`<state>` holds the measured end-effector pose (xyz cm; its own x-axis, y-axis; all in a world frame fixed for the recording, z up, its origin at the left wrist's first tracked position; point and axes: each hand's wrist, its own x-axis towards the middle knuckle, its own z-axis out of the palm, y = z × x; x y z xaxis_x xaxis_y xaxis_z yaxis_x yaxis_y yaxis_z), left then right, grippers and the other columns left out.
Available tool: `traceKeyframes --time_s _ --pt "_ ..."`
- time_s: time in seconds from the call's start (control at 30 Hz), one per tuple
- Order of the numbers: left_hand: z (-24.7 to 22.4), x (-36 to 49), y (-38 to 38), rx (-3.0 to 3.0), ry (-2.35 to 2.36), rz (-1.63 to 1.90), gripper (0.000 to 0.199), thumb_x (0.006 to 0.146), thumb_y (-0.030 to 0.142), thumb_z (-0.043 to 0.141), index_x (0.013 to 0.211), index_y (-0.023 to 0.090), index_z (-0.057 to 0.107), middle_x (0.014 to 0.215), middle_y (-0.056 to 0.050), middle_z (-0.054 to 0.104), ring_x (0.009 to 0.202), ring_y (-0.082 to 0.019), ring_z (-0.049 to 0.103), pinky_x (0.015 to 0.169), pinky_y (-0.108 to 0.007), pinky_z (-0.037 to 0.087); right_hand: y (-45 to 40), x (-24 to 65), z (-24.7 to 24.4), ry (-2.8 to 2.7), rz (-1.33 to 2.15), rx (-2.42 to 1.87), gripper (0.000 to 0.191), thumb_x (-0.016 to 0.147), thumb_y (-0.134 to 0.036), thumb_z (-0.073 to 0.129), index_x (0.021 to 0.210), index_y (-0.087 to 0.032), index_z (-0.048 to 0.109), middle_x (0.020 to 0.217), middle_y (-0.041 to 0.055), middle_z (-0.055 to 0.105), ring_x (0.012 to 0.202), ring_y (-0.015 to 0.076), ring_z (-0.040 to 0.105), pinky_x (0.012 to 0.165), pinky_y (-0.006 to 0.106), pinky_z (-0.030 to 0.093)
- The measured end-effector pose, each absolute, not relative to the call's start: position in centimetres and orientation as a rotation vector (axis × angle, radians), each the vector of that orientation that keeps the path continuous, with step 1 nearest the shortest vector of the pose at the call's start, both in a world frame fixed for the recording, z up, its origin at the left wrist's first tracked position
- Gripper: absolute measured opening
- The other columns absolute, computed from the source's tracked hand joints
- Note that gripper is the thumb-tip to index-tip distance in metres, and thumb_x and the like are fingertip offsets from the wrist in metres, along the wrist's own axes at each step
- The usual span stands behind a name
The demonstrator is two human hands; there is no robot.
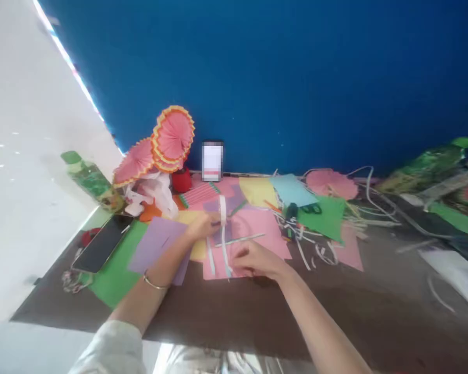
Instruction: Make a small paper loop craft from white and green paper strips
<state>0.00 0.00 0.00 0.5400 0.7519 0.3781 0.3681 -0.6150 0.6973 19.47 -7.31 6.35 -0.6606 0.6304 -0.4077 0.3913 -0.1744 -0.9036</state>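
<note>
A narrow white paper strip [223, 240] runs upright over a pink paper sheet [273, 246]. My left hand [205, 226], with a bangle at the wrist, is closed on the strip's upper part. Lower down, my right hand [257, 258] has its fingers curled in a pinch at the strip's lower end; the exact contact is blurred. A second white strip [210, 257] lies on the pink sheet to the left. Another thin pale strip [242, 239] lies crosswise between my hands. A green stick-like piece [237, 208] rests just beyond them.
Purple paper [159, 241], green paper [113, 283] and a dark phone [103, 244] lie left. Pink paper fans [173, 137] and a bottle [89, 179] stand behind. Black-handled scissors [311, 209], loose strips [304, 254] and coloured sheets lie right. A lit phone [212, 161] leans on the blue wall.
</note>
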Motion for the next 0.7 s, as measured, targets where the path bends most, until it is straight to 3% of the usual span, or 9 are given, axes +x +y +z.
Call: traceKeyframes --time_s 0.23,0.5,0.7 --pt "0.3 -0.2 0.0 2.243 0.883 0.909 0.022 0.077 0.019 0.049 0.089 0.02 0.068 0.104 -0.004 0.066 0.102 -0.018 0.059 0.094 -0.033 0.043 -7.3 19.5 5.3 -1.835 1.985 -1.215 0.032 0.064 -0.021 0.059 0.043 -0.017 0.036 0.036 -0.0101 0.024 0.033 0.0018 0.023 0.033 0.018 0.012" --pt "0.8 -0.9 -0.7 2.002 1.031 1.077 0.021 0.076 0.023 0.054 0.092 0.019 0.067 0.098 -0.006 0.069 0.092 -0.02 0.064 0.085 -0.032 0.049 -7.1 18.8 5.8 -1.631 1.993 -1.23 0.027 0.068 -0.033 0.062 0.051 -0.014 0.053 0.035 -0.0097 0.029 0.031 0.0017 0.024 0.034 0.019 0.013" --pt "1.1 -0.4 -0.5 1.622 1.032 1.283 0.035 0.071 0.03 0.063 0.101 0.011 0.062 0.097 -0.011 0.068 0.089 -0.024 0.065 0.078 -0.034 0.053 -5.7 19.4 5.0 -1.073 1.606 -1.368 0.022 0.066 -0.033 0.059 0.063 -0.011 0.062 0.038 -0.0067 0.04 0.029 0.0015 0.025 0.031 0.019 0.009"
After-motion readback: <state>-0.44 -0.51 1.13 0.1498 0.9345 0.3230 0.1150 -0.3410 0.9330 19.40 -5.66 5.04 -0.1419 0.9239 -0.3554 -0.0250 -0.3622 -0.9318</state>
